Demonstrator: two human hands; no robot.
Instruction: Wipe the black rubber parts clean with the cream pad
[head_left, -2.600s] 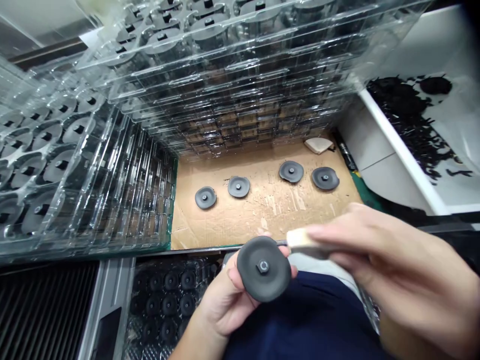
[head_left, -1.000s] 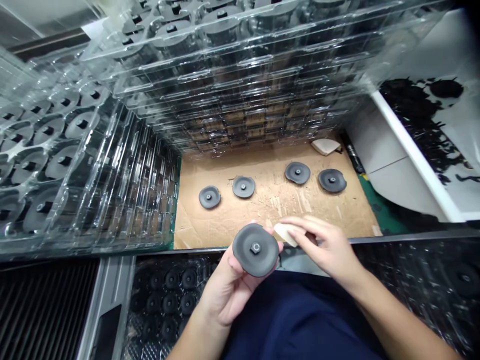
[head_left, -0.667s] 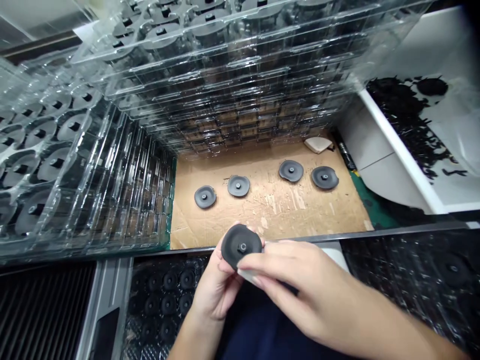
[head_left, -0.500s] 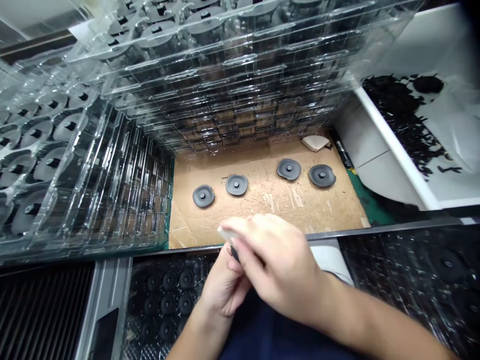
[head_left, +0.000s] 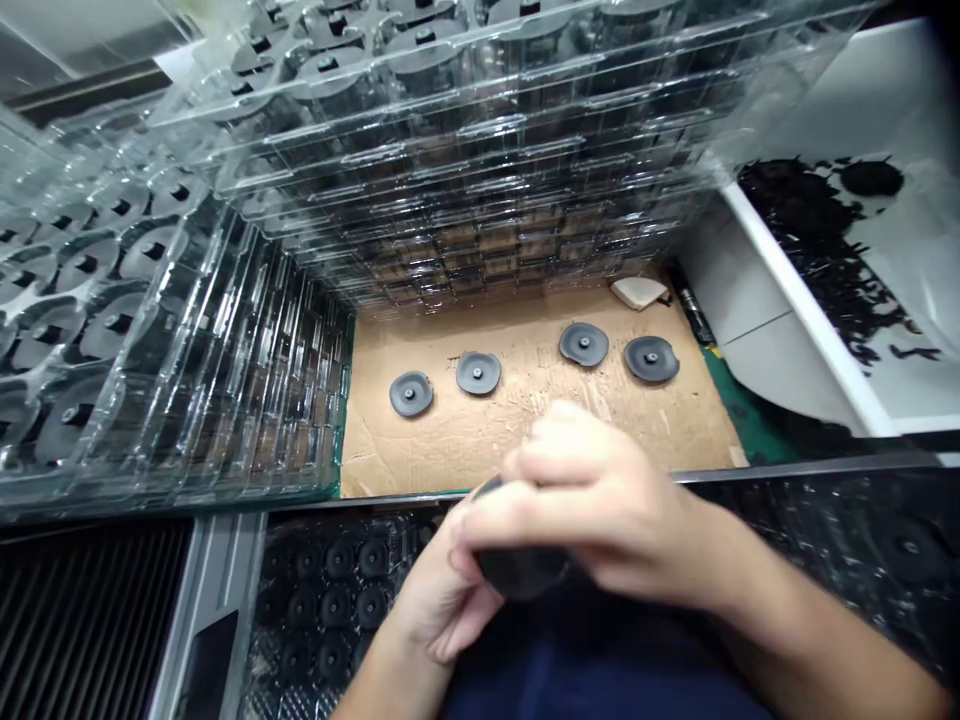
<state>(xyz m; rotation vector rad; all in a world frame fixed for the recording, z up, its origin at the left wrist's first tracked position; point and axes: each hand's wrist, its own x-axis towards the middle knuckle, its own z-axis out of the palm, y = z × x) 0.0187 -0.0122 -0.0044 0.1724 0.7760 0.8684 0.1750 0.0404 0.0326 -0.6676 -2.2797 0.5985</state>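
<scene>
A dark grey rubber-like disc (head_left: 521, 572) is between my hands, just in front of the table's near edge. My left hand (head_left: 442, 590) grips its left side, thumb and fingers closed on it. Across the top comes my right hand (head_left: 585, 490), blurred, with its fingers curled at the disc's upper edge. Whatever is inside those right fingers is hidden. Beyond my hands, similar grey discs with a small central hub lie on the cardboard sheet (head_left: 397, 460): a left disc (head_left: 411, 394), another disc (head_left: 478, 373), a third disc (head_left: 583, 344) and a far-right disc (head_left: 651, 359).
Tall stacks of clear plastic trays (head_left: 480, 130) stand behind and to the left, filled with discs. A white bin (head_left: 810, 300) at right holds black scraps (head_left: 817, 230). Near it lie a whitish wedge-shaped piece (head_left: 639, 292) and a black marker-like tube (head_left: 694, 310). Dark trays (head_left: 330, 600) sit below the edge.
My right hand has turned and shifted slightly right, and more of the disc shows beneath it. The whitish tip seen at its fingers earlier is now out of sight. The view has shifted slightly.
</scene>
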